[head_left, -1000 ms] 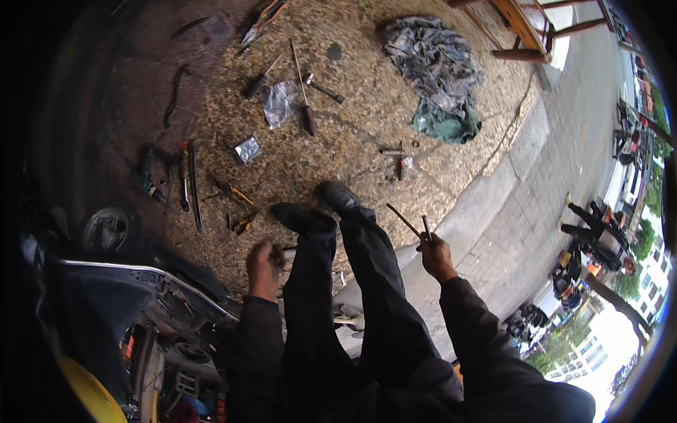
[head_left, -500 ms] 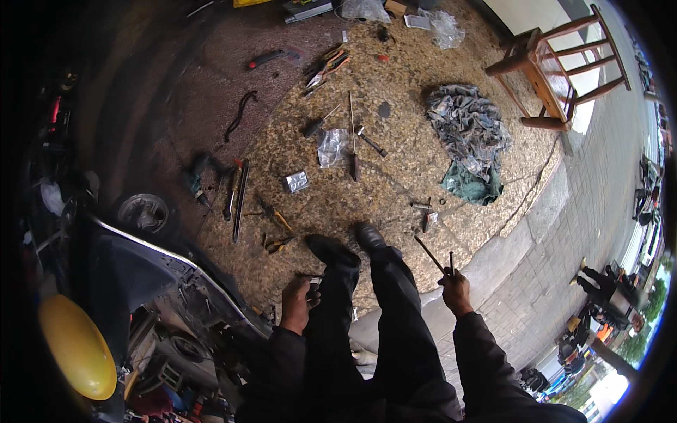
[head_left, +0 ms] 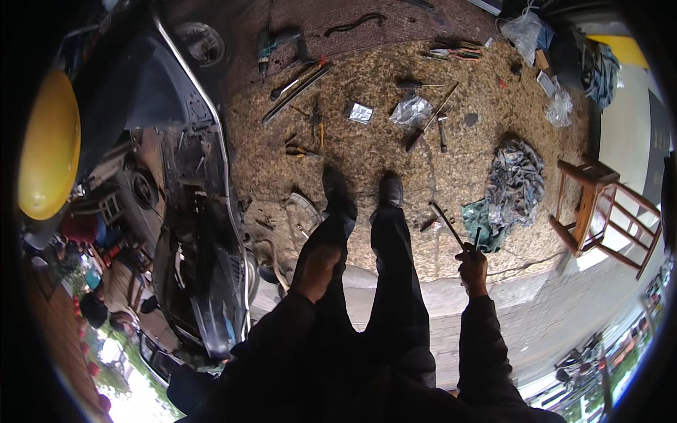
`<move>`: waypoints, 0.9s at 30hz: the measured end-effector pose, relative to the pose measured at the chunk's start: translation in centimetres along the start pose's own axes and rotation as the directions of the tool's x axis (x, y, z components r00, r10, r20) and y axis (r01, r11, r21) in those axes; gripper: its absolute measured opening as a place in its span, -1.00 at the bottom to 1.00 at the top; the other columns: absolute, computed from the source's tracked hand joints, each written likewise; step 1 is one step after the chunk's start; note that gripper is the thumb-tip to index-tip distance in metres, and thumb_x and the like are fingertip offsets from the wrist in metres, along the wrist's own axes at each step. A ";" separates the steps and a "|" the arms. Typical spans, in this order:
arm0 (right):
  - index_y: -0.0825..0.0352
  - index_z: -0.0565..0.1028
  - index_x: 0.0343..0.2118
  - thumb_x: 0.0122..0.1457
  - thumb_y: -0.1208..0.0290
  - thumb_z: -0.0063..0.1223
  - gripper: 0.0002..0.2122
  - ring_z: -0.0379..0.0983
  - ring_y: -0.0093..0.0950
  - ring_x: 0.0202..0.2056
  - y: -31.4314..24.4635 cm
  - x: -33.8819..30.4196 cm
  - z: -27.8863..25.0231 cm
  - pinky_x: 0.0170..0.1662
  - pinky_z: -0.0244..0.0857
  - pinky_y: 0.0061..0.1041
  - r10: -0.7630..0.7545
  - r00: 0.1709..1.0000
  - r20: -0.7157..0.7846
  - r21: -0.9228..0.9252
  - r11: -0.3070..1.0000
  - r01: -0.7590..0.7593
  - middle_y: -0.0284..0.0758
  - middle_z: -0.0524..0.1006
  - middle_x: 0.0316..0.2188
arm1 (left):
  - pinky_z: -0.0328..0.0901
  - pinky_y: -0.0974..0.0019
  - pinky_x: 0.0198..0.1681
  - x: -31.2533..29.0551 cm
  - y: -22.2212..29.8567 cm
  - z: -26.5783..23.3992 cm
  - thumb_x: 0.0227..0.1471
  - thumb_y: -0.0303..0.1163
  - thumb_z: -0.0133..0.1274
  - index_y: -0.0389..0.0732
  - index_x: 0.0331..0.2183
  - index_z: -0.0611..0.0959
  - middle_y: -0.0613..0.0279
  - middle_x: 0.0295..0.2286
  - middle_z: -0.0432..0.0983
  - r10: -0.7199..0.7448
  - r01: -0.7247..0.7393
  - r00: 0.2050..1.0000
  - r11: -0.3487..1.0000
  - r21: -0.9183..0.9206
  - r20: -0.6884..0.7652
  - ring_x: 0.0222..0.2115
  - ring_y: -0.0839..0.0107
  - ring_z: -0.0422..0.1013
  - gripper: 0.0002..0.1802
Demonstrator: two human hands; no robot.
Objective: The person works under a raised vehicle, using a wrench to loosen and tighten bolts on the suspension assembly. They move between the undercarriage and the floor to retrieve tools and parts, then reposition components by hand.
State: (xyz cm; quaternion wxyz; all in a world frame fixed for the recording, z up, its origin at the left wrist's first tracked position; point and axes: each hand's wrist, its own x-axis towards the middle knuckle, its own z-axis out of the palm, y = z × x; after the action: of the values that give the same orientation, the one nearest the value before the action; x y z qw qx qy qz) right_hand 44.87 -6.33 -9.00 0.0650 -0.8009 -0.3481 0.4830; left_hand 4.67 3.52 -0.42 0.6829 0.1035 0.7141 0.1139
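Note:
My right hand (head_left: 474,266) is closed around a long, slim dark metal rod-like tool (head_left: 448,224) that points up and to the left. A shorter dark rod (head_left: 477,237) also sticks up from this fist; whether it is part of the same tool I cannot tell. My left hand (head_left: 319,273) is in front of my left thigh with its fingers curled; anything inside it is hidden. Close left of that leg, a vehicle (head_left: 201,261) with its inner frame exposed stands along a bright metal trim. A curved metal part (head_left: 305,206) lies on the ground near my left shin.
Ahead of my shoes lie yellow-handled pliers (head_left: 302,151), a silver packet (head_left: 360,113), a plastic bag (head_left: 410,110), a long screwdriver (head_left: 430,120) and a hammer (head_left: 442,134). A drill (head_left: 266,49) is farther left. At right are crumpled cloths (head_left: 515,176) and a wooden chair (head_left: 596,204).
My view has turned left, so the vehicle shows more fully and the floor tools appear farther right. My right hand still grips the rods. My left hand has come in front of the left thigh.

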 end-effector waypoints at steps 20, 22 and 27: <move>0.37 0.53 -0.26 0.21 0.40 -0.15 -0.78 0.55 -0.25 -0.35 3.4 -1.5 -2.1 -0.26 0.38 -0.30 -0.064 0.993 0.103 -0.271 0.958 0.090 -0.17 0.60 -0.43 | 0.29 0.40 -0.40 -6.8 -17.9 2.6 0.13 -0.30 -0.03 -0.30 -0.31 0.59 0.31 -0.50 0.47 0.056 -0.057 0.998 0.968 -0.243 -0.011 -0.49 0.52 0.36 -0.75; 0.37 0.54 -0.22 0.19 0.45 -0.10 -0.80 0.55 -0.22 -0.34 4.9 -2.4 -2.0 -0.28 0.38 -0.29 -0.111 0.979 0.170 -0.435 0.883 0.176 -0.14 0.59 -0.39 | 0.29 0.41 -0.38 -8.1 -21.3 2.7 0.13 -0.30 -0.03 -0.31 -0.30 0.60 0.32 -0.49 0.48 0.090 -0.105 0.993 0.964 -0.245 -0.072 -0.48 0.52 0.37 -0.74; 0.41 0.55 -0.21 0.19 0.47 -0.08 -0.79 0.54 -0.17 -0.35 5.8 -3.9 -1.4 -0.28 0.41 -0.30 -0.186 0.969 0.166 -0.408 0.881 0.239 -0.10 0.59 -0.36 | 0.31 0.41 -0.33 -10.9 -26.7 2.4 0.12 -0.33 0.01 -0.34 -0.26 0.60 0.30 -0.45 0.51 0.041 -0.101 0.988 0.900 -0.424 -0.148 -0.44 0.51 0.40 -0.74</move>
State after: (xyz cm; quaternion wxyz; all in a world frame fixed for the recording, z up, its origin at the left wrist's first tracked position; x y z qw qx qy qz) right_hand 47.70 -12.74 -7.96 -0.0799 -0.7217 -0.5339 0.4333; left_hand 7.81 -25.22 1.76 0.6341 -0.0316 0.7118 0.3004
